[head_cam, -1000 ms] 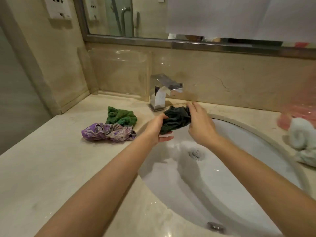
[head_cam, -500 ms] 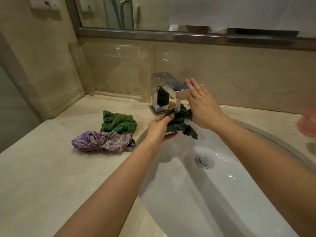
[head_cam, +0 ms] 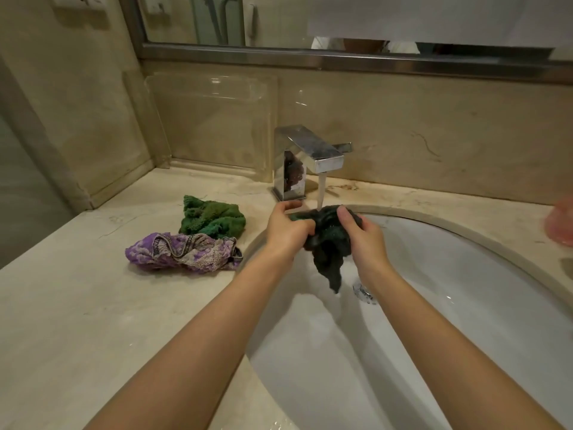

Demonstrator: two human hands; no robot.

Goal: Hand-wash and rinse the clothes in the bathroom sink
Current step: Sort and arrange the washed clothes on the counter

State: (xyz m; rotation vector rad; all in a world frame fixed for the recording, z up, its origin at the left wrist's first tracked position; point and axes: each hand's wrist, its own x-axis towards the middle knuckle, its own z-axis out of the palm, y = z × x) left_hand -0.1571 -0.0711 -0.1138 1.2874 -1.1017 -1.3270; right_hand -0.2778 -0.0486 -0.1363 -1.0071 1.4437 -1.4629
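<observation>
Bathroom vanity: a beige marble table (head_cam: 77, 305) carrying an oval white sink (head_cam: 465, 305), backed by a marble splashback and the lower edge of a framed mirror (head_cam: 217, 23). The landmark is the square chrome faucet (head_cam: 305, 156), mounted on the table just behind the sink's rear rim. A stream of water (head_cam: 321, 192) falls from its spout onto a dark cloth (head_cam: 328, 243) held directly below, over the basin. The left hand (head_cam: 286, 228) grips the cloth's left side, fingers curled round the bunched fabric, with the thumb raised toward the faucet base. The right hand (head_cam: 364, 237) grips the cloth's right side, thumb pressed on top of the fabric. A wet tail of the cloth hangs down between the hands toward the drain (head_cam: 364, 291), which lies in front of the faucet and is partly hidden by the right wrist. To the left of the faucet, on the table, lies a crumpled green cloth (head_cam: 214, 217); touching its near edge, farther from the faucet, lies a purple patterned garment (head_cam: 183, 251). A clear plastic panel (head_cam: 214, 125) leans against the splashback behind and left of the faucet. At the far right of the faucet, a blurred pink object (head_cam: 561, 223) sits at the picture's edge.
</observation>
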